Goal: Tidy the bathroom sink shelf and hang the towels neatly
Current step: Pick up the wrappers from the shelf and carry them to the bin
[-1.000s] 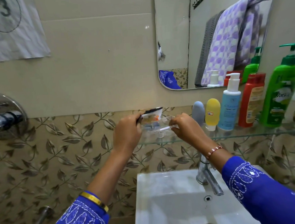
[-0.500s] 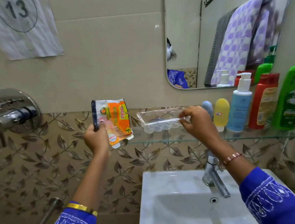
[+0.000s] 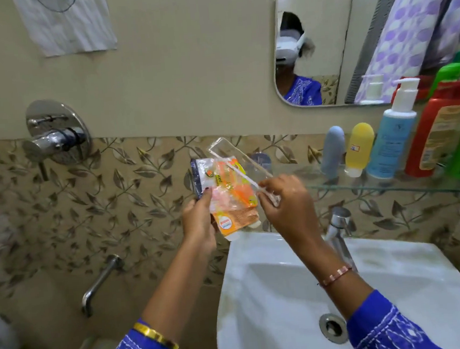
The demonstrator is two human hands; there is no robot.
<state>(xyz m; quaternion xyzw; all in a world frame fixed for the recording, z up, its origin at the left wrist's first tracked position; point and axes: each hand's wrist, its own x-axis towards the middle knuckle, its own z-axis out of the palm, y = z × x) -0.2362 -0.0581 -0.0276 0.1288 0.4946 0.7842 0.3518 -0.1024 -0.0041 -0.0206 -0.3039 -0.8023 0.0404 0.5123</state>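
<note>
We see the left hand (image 3: 199,221) pinching one orange packet (image 3: 229,191) and the right hand (image 3: 284,200) gripping one clear tray (image 3: 239,162), tilted, both held off the shelf (image 3: 391,185) beyond its left edge, above the sink (image 3: 261,296) rim. Five bottles (image 3: 360,149) crowd the shelf's right; its left end is bare. Towels (image 3: 415,19) show in the mirror.

A home bathroom is shown. A white ceramic washbasin (image 3: 275,295) with a chrome tap (image 3: 338,229) is seen below the hands. To their right, plastic toiletry bottles (image 3: 393,143) are lined up on a clear glass wall shelf (image 3: 391,185); a rounded wall mirror (image 3: 323,41) hangs above, and leaf-patterned beige tiles (image 3: 140,176) are seen behind.
</note>
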